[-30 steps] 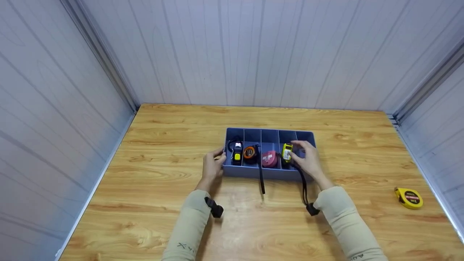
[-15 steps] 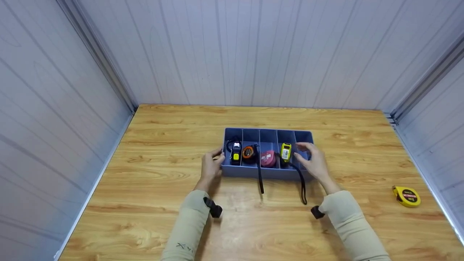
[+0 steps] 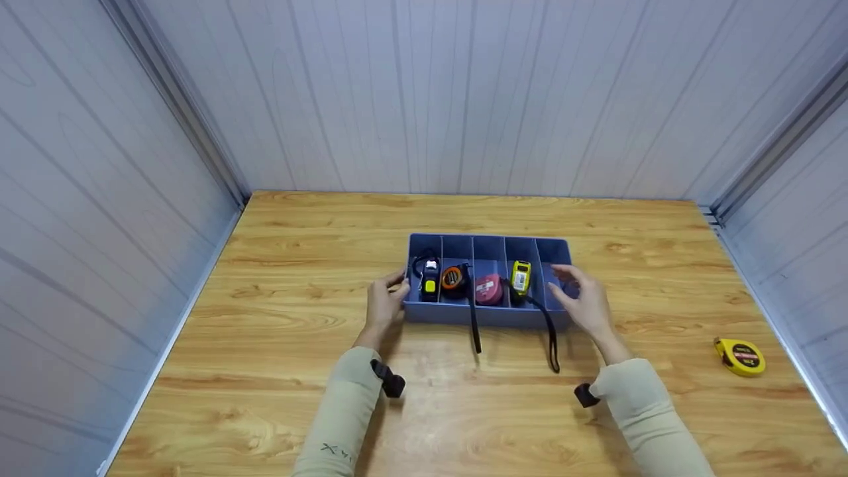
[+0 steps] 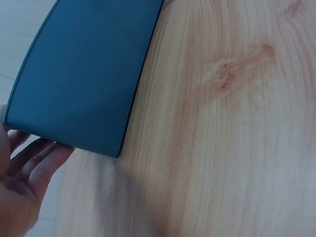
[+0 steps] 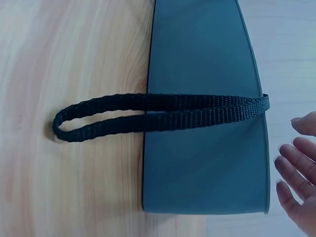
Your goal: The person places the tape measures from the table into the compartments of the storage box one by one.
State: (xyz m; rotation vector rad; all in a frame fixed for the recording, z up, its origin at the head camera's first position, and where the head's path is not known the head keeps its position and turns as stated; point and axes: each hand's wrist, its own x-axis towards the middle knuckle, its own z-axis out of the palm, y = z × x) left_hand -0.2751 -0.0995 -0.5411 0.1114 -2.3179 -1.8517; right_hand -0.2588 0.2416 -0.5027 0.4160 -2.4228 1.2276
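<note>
A blue-grey divided box (image 3: 487, 316) stands on the table. From the left, its compartments hold a black tape measure with a yellow button (image 3: 430, 285), an orange-and-black tape measure (image 3: 454, 278), a red tape measure (image 3: 489, 290) and a yellow tape measure (image 3: 521, 278). My left hand (image 3: 383, 301) holds the box's left end, thumb at the rim and fingers against the end wall (image 4: 79, 98). At the rightmost compartment, my right hand (image 3: 586, 301) hovers with fingers spread and nothing between them. A black wrist strap (image 5: 163, 111) hangs over the front wall.
Another yellow tape measure (image 3: 742, 358) lies apart on the wooden table (image 3: 278, 318), at the right. Panelled walls (image 3: 430, 99) enclose the table at the back and both sides. A second black strap (image 3: 475, 331) hangs over the box's front.
My right hand has let go of the yellow tape measure in the fourth compartment and moved right. Its strap now hangs free over the front. My left hand stays at the box.
</note>
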